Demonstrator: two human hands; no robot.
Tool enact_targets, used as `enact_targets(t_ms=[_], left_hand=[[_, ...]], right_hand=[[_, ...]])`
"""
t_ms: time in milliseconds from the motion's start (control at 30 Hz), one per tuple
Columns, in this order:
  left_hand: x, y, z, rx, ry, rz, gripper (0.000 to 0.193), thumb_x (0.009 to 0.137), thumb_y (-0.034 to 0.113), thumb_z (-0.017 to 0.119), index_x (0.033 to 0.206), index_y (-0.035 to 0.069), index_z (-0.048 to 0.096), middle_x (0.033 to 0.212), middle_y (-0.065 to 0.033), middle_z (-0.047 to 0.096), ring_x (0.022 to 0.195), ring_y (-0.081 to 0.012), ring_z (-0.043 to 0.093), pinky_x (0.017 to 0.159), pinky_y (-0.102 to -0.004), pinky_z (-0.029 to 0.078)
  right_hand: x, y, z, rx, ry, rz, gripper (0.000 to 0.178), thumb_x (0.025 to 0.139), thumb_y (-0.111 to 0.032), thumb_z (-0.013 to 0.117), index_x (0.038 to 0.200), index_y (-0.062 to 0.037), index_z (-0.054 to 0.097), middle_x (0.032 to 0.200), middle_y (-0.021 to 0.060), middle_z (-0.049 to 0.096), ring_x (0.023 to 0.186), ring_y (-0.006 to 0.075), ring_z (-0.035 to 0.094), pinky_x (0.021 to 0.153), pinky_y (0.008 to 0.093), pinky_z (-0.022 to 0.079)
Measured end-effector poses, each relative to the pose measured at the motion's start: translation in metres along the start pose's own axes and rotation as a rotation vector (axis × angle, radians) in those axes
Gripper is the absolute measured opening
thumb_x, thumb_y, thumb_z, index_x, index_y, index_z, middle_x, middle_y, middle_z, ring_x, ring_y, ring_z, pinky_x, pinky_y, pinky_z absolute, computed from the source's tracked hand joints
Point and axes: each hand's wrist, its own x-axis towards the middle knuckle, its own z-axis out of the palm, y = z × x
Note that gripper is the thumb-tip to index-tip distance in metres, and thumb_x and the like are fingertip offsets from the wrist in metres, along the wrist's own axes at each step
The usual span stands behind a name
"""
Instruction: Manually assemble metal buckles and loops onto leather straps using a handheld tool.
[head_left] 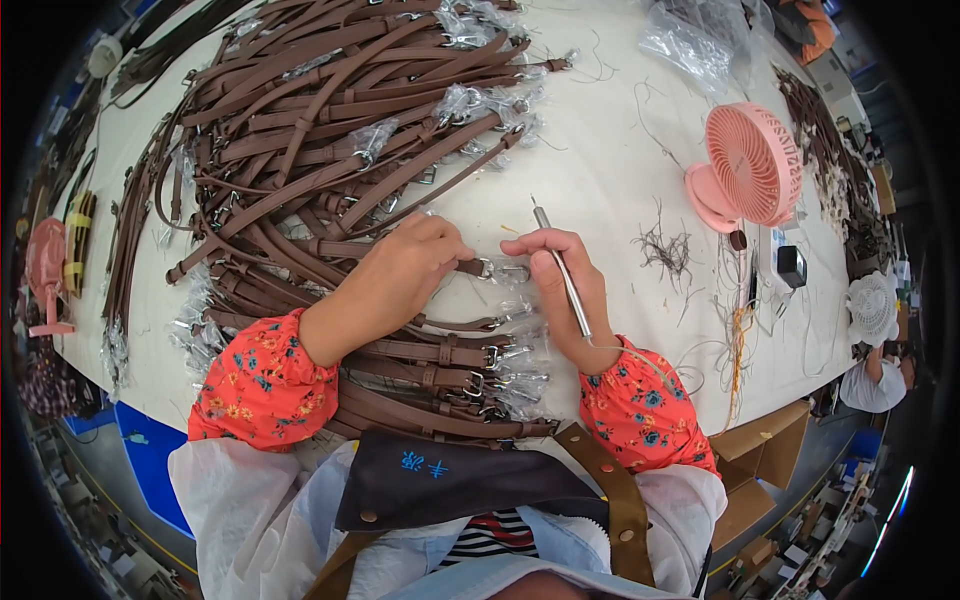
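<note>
My left hand (405, 272) is closed with its fingers pinched on the end of a brown leather strap (468, 267). A metal buckle in clear plastic wrap (505, 270) lies at that end, between my two hands. In my right hand (572, 300) rests a silver pen-shaped tool (565, 275), its thin tip pointing up and away from me. A thin cable runs from the tool's lower end over my red floral sleeve. The right thumb and forefinger reach toward the wrapped buckle; whether they touch it, I cannot tell.
A large heap of brown straps (300, 130) with wrapped buckles covers the table's left half. More straps (430, 375) lie in rows near my body. To the right stand a pink fan (750, 165) and a small black box (791, 266), near loose thread scraps (665, 250). A cardboard box (765, 450) sits below.
</note>
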Motion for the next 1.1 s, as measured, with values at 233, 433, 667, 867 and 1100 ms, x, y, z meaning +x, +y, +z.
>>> enact_targets(t_ms=[233,433,667,867,1100], left_hand=[[0.000,0.005,0.007,-0.038,0.004,0.036,0.016,0.081,-0.003,0.066,0.096,0.001,0.065,0.091,-0.0103,0.057,0.086,-0.0275,0.058,0.074,-0.0367,0.048],[0.005,0.014,-0.008,-0.269,-0.244,-0.204,0.020,0.080,-0.004,0.062,0.098,0.005,0.062,0.095,-0.0086,0.054,0.087,-0.0305,0.056,0.075,-0.0385,0.048],[0.000,0.010,0.001,-0.134,-0.202,0.039,0.017,0.080,0.004,0.068,0.095,0.010,0.063,0.093,-0.0082,0.053,0.085,-0.0286,0.057,0.072,-0.0379,0.047],[0.002,0.009,0.004,-0.055,-0.198,0.115,0.011,0.083,0.011,0.067,0.092,0.009,0.061,0.086,-0.0087,0.055,0.085,-0.0295,0.057,0.069,-0.0403,0.045],[0.002,0.007,-0.002,-0.102,-0.217,-0.014,0.011,0.088,0.008,0.060,0.092,0.002,0.052,0.087,-0.0138,0.057,0.083,-0.0350,0.057,0.072,-0.0419,0.045]], right_hand=[[-0.004,0.017,0.006,0.312,-0.075,-0.183,0.033,0.103,-0.024,0.045,0.127,-0.0008,0.044,0.115,0.0137,0.063,0.093,0.0174,0.063,0.082,0.0300,0.048],[-0.002,0.014,0.003,0.286,-0.087,-0.090,0.036,0.103,-0.025,0.045,0.129,-0.0005,0.041,0.112,0.0140,0.061,0.090,0.0170,0.064,0.081,0.0295,0.048],[-0.002,0.009,0.004,0.481,0.035,0.020,0.034,0.104,-0.024,0.043,0.128,0.0007,0.040,0.104,0.0147,0.060,0.083,0.0174,0.065,0.080,0.0296,0.050],[-0.002,0.009,-0.002,0.539,-0.042,0.063,0.034,0.106,-0.027,0.037,0.123,0.0019,0.044,0.088,0.0132,0.063,0.073,0.0171,0.064,0.073,0.0285,0.050],[-0.002,0.010,-0.002,0.496,-0.038,0.092,0.035,0.106,-0.030,0.038,0.111,0.0023,0.053,0.079,0.0099,0.063,0.063,0.0139,0.061,0.068,0.0265,0.049]])
